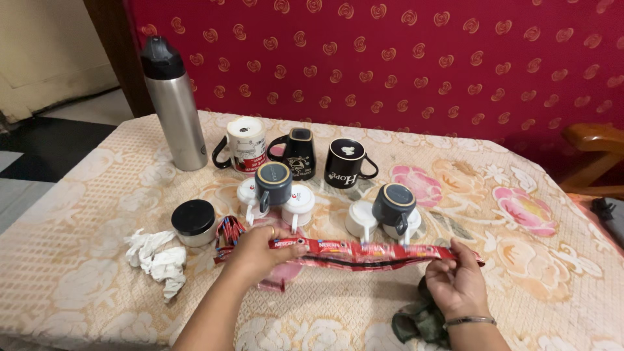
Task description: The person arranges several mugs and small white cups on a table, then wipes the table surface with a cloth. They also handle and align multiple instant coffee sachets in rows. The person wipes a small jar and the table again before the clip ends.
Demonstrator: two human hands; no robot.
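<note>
Two hands are stretching out a long red strip of joined foil sachets (pixel 364 250) over the near middle of the tabletop, held just above the floral cream tablecloth (pixel 533 260). Left hand (pixel 260 250) is pinched shut on one end, right hand (pixel 458 283) has its fingers closed on the other end, a thin metal bangle (pixel 469 320) on that wrist. As far as I can tell no sachet has been torn off yet, the strip looks whole, so everything's still ahead.

Just past the strip sit two dark grey mugs upside down on white lidded cups (pixel 276 192), one pair left of centre and one right. Behind those, three printed mugs (pixel 296 153) in a row, one white and two black. Tall steel flask with a black cap (pixel 172 107) stands at the far left corner. A small black-lidded jar (pixel 194 221) and a crumpled white tissue (pixel 159 260) are near the left edge.
</note>
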